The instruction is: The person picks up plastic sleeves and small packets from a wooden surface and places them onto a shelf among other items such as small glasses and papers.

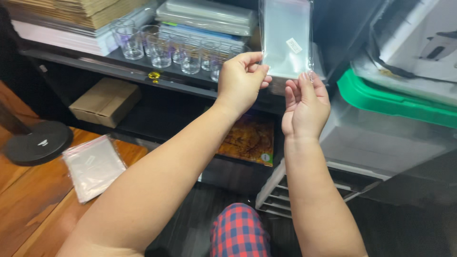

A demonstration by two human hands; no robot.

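Nearest the viewer: a knee in red-and-blue check cloth (238,233), low between the 2 forearms.

Both arms reach up and forward from there. The left hand (240,81) pinches the lower left edge of a clear plastic sleeve (285,38), thumb and fingertips closed on the film. The right hand (304,107) pinches the lower right corner, fingers together and pointing up, thumb behind the film as far as can be told. The sleeve hangs upright above both hands, held taut between the 2 grips. Judgement: holding it by the bottom edge with both hands keeps the thin film flat and open to view; a small white sticker shows on its face.

Left of the sleeve and well below it, a second flat clear bag (93,166) lies on the wooden floor (28,204), with a round black stand base (38,143) just beside it.

Behind the sleeve stands a dark shelf unit (143,78). A row of small clear glasses (162,50) sits on its top board, left of the sleeve, with stacked flat packs and cardboard sheets (85,12) behind them. A brown cardboard box (104,102) sits on the lower shelf.

Right of the sleeve: a grey drawer unit (362,143) under a green-lidded bin (390,102), close to the right hand. Nothing stands between hands and sleeve.
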